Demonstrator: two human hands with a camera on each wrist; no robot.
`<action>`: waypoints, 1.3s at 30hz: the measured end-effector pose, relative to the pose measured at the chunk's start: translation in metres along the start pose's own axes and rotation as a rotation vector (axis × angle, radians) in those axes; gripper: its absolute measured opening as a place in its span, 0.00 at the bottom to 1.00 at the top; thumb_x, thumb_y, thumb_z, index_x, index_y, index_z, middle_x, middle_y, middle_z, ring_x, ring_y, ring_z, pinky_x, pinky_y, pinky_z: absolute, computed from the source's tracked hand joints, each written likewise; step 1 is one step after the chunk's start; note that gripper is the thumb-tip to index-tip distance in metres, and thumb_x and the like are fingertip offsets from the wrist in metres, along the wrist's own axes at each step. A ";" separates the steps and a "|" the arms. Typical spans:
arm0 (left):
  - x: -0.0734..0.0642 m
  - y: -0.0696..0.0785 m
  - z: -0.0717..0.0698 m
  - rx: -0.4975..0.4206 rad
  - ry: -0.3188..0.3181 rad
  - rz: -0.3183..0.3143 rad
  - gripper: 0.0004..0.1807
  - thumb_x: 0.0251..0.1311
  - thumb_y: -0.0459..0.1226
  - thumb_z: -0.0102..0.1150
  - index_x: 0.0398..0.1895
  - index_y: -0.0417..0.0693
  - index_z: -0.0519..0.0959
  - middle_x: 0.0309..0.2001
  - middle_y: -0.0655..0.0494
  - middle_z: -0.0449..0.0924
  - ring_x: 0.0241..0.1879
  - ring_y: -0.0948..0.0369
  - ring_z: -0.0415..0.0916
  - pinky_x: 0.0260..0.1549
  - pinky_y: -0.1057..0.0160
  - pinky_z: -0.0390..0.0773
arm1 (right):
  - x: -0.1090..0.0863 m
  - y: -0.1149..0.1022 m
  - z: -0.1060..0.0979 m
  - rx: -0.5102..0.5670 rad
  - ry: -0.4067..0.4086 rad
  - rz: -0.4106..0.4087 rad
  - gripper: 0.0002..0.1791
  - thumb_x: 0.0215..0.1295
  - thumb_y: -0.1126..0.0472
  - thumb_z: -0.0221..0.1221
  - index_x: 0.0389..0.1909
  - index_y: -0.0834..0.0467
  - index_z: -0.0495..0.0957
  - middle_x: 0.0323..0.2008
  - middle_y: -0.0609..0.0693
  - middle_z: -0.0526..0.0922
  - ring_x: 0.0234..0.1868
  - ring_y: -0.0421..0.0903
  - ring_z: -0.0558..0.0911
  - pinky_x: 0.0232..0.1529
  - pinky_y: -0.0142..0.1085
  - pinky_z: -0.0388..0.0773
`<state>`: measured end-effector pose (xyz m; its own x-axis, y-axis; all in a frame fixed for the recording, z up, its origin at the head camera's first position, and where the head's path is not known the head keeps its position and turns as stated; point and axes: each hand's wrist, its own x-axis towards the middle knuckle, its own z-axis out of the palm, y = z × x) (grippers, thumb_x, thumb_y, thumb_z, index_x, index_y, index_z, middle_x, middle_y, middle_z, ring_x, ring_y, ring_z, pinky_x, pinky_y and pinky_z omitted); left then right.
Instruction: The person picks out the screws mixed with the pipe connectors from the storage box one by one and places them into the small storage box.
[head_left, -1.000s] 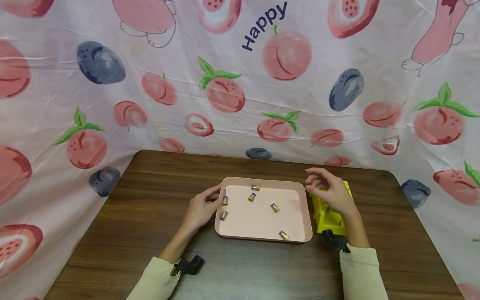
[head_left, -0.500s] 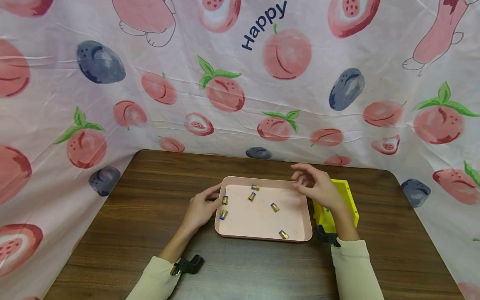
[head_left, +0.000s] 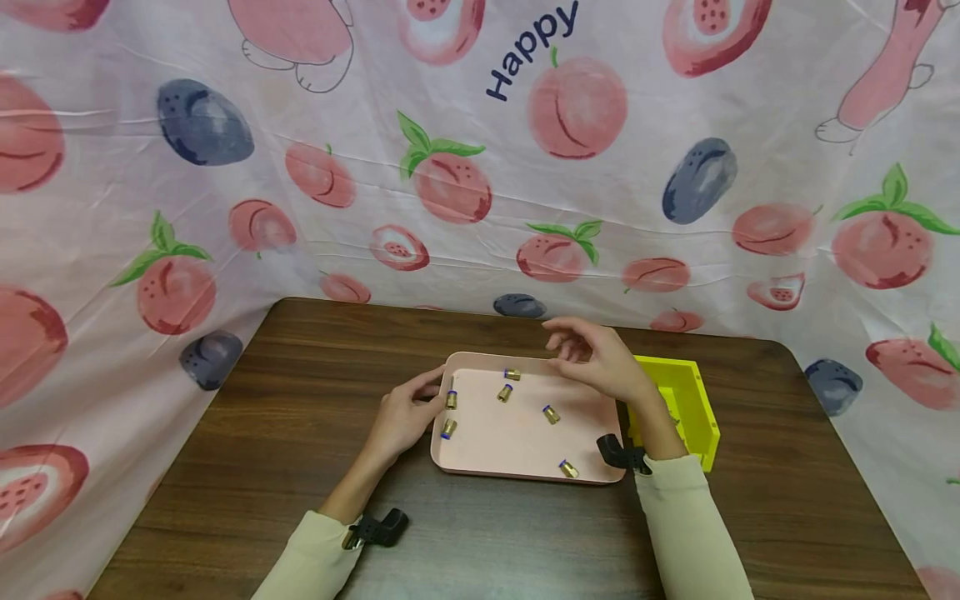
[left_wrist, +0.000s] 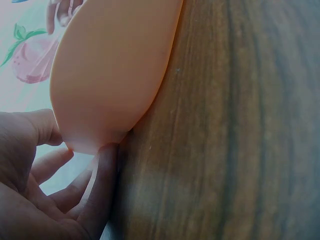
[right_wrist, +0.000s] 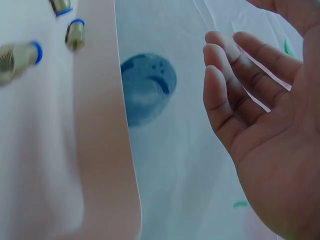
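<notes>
My left hand [head_left: 403, 423] grips the left end of a pink tray [head_left: 517, 454], thumb at the rim and fingers against the outer wall in the left wrist view. Several brass fittings with blue collars lie scattered in the tray, among them one fitting [head_left: 551, 414] near the middle and another [head_left: 568, 469] by the front edge. Above the tray's far right part hovers my right hand [head_left: 603, 358], holding nothing. Its fingers are loosely bent and apart from the fittings. The right wrist view shows the bare palm [right_wrist: 280, 145] beside the tray wall.
A yellow bin [head_left: 697, 408] stands right of the tray, partly hidden behind my right forearm. A thin pin-like piece lies at the tray's left wall. The wooden table [head_left: 300, 375] meets a fruit-print cloth [head_left: 450, 275] at the back.
My right hand has moved left from over the yellow bin to above the tray, uncovering more of the bin. The left hand, tray and fittings have stayed put.
</notes>
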<state>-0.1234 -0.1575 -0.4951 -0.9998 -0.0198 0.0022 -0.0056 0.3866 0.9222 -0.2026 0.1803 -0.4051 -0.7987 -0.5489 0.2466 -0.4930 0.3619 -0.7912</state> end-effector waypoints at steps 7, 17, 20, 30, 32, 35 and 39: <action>0.003 -0.009 0.002 -0.042 -0.004 0.018 0.28 0.70 0.40 0.69 0.73 0.49 0.83 0.46 0.46 0.92 0.35 0.60 0.91 0.31 0.60 0.86 | 0.023 -0.002 0.018 0.031 -0.054 -0.061 0.26 0.66 0.71 0.70 0.66 0.65 0.81 0.45 0.56 0.88 0.39 0.48 0.83 0.41 0.33 0.80; -0.001 0.006 0.000 -0.058 -0.020 -0.045 0.28 0.70 0.36 0.68 0.74 0.46 0.82 0.49 0.42 0.91 0.38 0.56 0.92 0.34 0.60 0.88 | 0.046 -0.001 0.045 0.081 -0.139 -0.075 0.26 0.66 0.69 0.72 0.65 0.66 0.81 0.44 0.56 0.88 0.36 0.47 0.83 0.40 0.34 0.80; -0.003 0.013 0.000 -0.048 -0.019 -0.063 0.28 0.72 0.34 0.67 0.74 0.46 0.82 0.50 0.41 0.91 0.40 0.55 0.92 0.35 0.61 0.87 | 0.052 0.001 0.054 0.091 -0.149 -0.080 0.26 0.65 0.69 0.72 0.64 0.66 0.81 0.43 0.55 0.88 0.36 0.47 0.83 0.39 0.34 0.80; -0.004 0.014 -0.001 -0.045 -0.026 -0.084 0.29 0.72 0.33 0.66 0.76 0.46 0.80 0.52 0.42 0.91 0.41 0.55 0.92 0.37 0.60 0.88 | 0.066 0.008 0.080 0.084 -0.200 -0.079 0.27 0.62 0.66 0.74 0.62 0.69 0.82 0.43 0.60 0.88 0.36 0.45 0.82 0.40 0.34 0.79; -0.004 0.014 -0.002 -0.037 -0.024 -0.074 0.29 0.71 0.33 0.66 0.75 0.45 0.80 0.51 0.42 0.91 0.40 0.55 0.92 0.36 0.60 0.87 | 0.067 0.008 0.084 0.079 -0.210 -0.074 0.26 0.63 0.65 0.74 0.61 0.68 0.83 0.42 0.58 0.88 0.36 0.45 0.82 0.40 0.34 0.79; -0.003 0.011 -0.001 -0.036 -0.017 -0.059 0.29 0.70 0.35 0.66 0.74 0.45 0.81 0.50 0.43 0.92 0.38 0.57 0.92 0.34 0.60 0.87 | 0.069 0.009 0.090 0.068 -0.225 -0.065 0.25 0.64 0.62 0.74 0.60 0.66 0.84 0.41 0.54 0.88 0.35 0.43 0.82 0.40 0.34 0.79; 0.003 -0.004 0.000 -0.028 -0.016 -0.027 0.28 0.69 0.38 0.68 0.73 0.48 0.83 0.47 0.47 0.93 0.35 0.61 0.91 0.32 0.61 0.86 | 0.071 0.011 0.098 0.031 -0.241 -0.067 0.23 0.64 0.63 0.74 0.58 0.65 0.85 0.40 0.51 0.88 0.33 0.40 0.81 0.38 0.34 0.79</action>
<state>-0.1260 -0.1589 -0.4984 -0.9995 -0.0148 -0.0293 -0.0327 0.3601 0.9323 -0.2311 0.0715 -0.4513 -0.6571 -0.7362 0.1618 -0.5288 0.2973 -0.7950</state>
